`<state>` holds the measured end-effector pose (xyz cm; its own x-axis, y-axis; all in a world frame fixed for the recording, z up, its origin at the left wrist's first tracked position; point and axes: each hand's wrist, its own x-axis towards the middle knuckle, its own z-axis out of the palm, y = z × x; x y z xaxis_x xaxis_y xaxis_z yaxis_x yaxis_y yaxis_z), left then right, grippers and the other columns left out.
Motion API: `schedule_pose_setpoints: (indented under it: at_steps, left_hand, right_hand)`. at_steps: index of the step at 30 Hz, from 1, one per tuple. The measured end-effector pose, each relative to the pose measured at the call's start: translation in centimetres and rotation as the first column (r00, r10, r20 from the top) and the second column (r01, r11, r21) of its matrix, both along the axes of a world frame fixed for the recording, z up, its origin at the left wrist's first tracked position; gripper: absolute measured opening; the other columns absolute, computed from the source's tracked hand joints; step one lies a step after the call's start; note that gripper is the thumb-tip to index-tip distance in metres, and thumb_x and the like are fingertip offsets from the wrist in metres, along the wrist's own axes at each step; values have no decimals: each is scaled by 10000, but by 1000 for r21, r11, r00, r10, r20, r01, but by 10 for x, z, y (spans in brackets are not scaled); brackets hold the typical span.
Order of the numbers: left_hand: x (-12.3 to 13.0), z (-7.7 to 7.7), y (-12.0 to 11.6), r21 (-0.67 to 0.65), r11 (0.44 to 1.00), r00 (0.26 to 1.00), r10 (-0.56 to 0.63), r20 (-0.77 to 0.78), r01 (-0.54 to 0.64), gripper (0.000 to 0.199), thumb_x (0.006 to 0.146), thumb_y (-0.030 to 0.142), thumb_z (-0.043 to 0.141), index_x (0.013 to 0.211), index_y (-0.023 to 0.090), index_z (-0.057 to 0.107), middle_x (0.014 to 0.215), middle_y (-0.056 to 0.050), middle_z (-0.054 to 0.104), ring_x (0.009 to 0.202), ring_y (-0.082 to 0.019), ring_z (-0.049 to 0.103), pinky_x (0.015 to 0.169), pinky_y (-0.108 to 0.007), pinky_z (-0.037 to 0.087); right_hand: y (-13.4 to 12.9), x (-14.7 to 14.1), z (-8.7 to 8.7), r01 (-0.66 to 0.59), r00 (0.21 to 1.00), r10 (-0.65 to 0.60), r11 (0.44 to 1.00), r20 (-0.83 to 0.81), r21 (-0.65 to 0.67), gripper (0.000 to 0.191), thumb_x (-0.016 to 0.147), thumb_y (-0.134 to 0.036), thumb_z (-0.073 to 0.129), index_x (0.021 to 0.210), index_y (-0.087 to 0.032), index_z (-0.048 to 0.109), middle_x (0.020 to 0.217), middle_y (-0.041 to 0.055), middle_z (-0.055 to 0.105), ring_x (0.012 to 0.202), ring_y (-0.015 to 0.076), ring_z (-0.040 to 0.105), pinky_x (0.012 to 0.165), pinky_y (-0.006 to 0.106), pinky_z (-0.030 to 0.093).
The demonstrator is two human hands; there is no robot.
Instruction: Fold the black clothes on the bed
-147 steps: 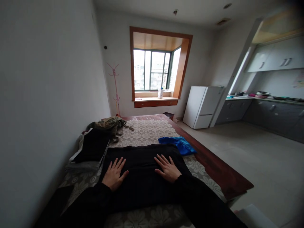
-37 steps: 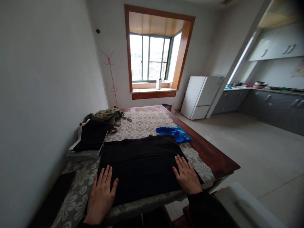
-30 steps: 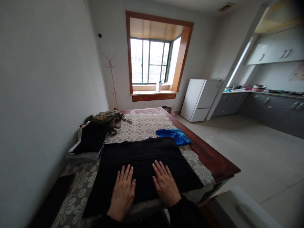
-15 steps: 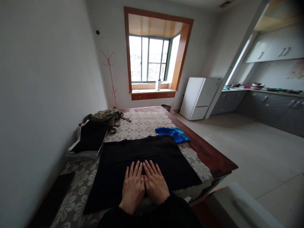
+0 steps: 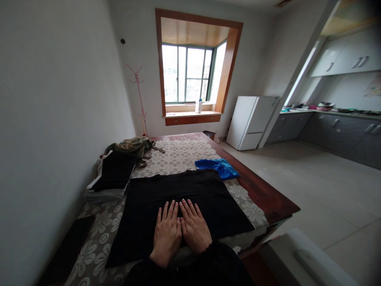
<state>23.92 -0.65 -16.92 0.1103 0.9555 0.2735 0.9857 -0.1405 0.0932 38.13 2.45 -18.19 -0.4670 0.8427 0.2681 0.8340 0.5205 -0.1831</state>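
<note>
A black garment [image 5: 172,188] lies spread out flat over a table with a flower-patterned cloth [image 5: 184,153]. My left hand [image 5: 167,234] rests palm down on its near middle, fingers stretched forward. Beside it, my right hand [image 5: 195,228] lies flat on the same black fabric, the thumbs side by side. Neither hand grips anything. Past the garment's far right corner is a crumpled blue cloth [image 5: 220,168], partly overlapped by the black fabric. To the left sits a stack of folded clothes [image 5: 114,172] with a black piece on top.
A camouflage bag [image 5: 131,145] lies behind the stack, near the wall. The table's red-brown wooden edge [image 5: 268,194] runs along the right. A pale box-like piece [image 5: 309,254] stands at the near right. Farther off are a white fridge [image 5: 248,121] and a pink coat stand [image 5: 139,95].
Both hands stay flat in nearly the same place on the black garment. The view has shifted very slightly; nothing else has visibly moved.
</note>
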Motion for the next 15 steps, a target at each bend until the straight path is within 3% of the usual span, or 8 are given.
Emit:
schedule_pose_setpoints:
  at_steps: [15]
  left_hand:
    - [2,1,-2,12,999,999,32,7,-32,557,1017,313,340,1560,223,426,1621,-26,461,1532,-253,368,1258,-496,320]
  right_hand:
    - [0,0,3,13,1000,-12,999,28,-43,570,1066,-333,290,1617,-189,283,1680,41,290,1584,227,232,1296,451,207]
